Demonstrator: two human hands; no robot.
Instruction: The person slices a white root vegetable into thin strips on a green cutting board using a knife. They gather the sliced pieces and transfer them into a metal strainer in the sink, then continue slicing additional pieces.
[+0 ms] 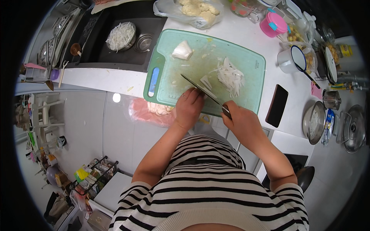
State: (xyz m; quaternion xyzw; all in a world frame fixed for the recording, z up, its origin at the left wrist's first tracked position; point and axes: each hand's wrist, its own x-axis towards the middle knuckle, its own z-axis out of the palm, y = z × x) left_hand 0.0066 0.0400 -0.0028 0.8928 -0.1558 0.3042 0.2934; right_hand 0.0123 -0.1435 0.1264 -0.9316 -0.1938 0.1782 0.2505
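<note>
My right hand (241,122) is closed around the handle of a kitchen knife (199,87), whose blade lies slantwise over the near part of a green cutting board (251,101). Against the blade, my left hand (190,105) rests with bent fingers; what is under its fingertips is hidden. Thin white slices (206,82) lie just beyond the blade. Farther right on the board is a pile of white vegetable strips (230,76). A larger white vegetable chunk (182,50) sits at the board's upper left.
Left of the board, a black sink (95,57) holds a bowl of white shreds (120,36). A plastic bag of dough-like lumps (199,11) lies behind the board. To the right are a smartphone (277,106), a white enamel mug (290,60) and a metal bowl (314,122). A pink bag (138,112) hangs below the counter edge.
</note>
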